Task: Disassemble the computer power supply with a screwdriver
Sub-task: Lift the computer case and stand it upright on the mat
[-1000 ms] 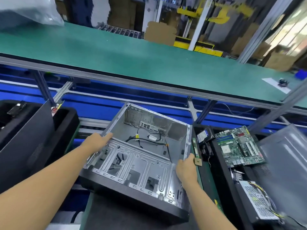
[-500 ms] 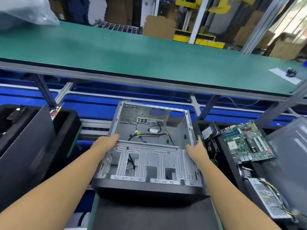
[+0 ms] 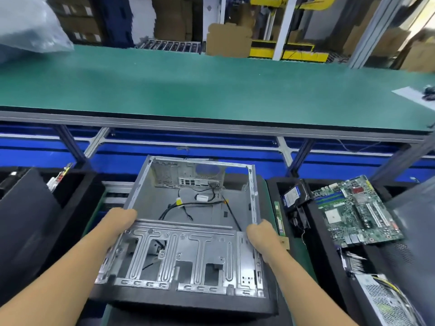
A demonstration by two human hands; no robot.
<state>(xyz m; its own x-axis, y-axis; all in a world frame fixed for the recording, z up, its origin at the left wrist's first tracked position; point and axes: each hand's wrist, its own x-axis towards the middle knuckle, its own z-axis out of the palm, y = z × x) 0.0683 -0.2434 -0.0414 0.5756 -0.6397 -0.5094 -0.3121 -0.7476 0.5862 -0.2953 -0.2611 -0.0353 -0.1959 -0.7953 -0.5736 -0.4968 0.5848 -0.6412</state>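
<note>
An industrial disassembly line in a factory or warehouse hall is shown. A long green conveyor belt (image 3: 211, 85) on an aluminium frame (image 3: 211, 125) is seen across the view, with stacked cardboard boxes (image 3: 169, 17) and yellow equipment (image 3: 299, 51) behind it. At the near station, a gutted computer case (image 3: 188, 231), a bare motherboard (image 3: 355, 210), a hard drive (image 3: 293, 196) and a power supply unit (image 3: 386, 302) are laid among black bins (image 3: 75, 208).

Motherboard (image 3: 353, 210) right of case (image 3: 188, 208), seemingly on bin (image 3: 322, 260)
</note>
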